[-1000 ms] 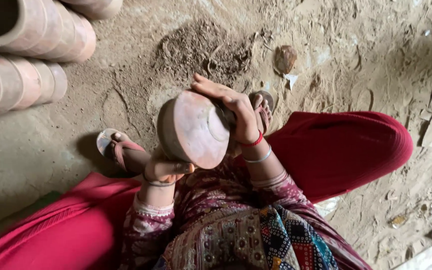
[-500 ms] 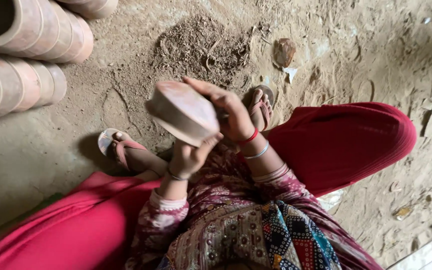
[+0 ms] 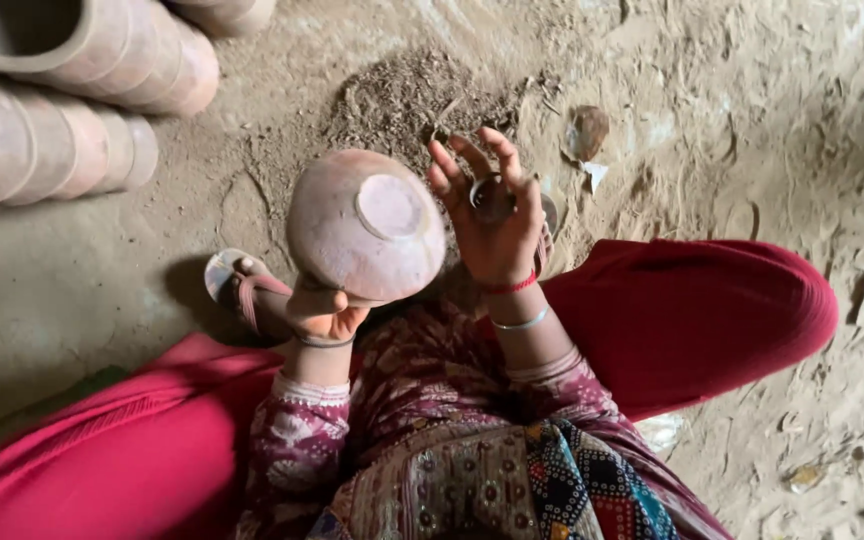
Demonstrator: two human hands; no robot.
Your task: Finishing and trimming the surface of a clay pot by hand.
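My left hand (image 3: pixel 324 310) grips a round clay bowl (image 3: pixel 364 226) from below, its flat base turned up toward the camera. My right hand (image 3: pixel 490 218) is raised just right of the bowl, palm toward me and fingers spread, not touching it. A small dark round object (image 3: pixel 492 196) rests against its palm and fingers; what it is cannot be told. Both hands are held above my lap, over my red-clad knees.
Stacks of clay pots (image 3: pixel 62 90) lie on their sides at the top left. The ground is dusty earth with a dark pile of loose soil (image 3: pixel 412 100) ahead and a small stone (image 3: pixel 588 130) to the right. My sandalled foot (image 3: pixel 242 285) shows below the bowl.
The bowl has been turned so its base faces up, held by my left hand alone. My right hand has come off the bowl and opened beside it.
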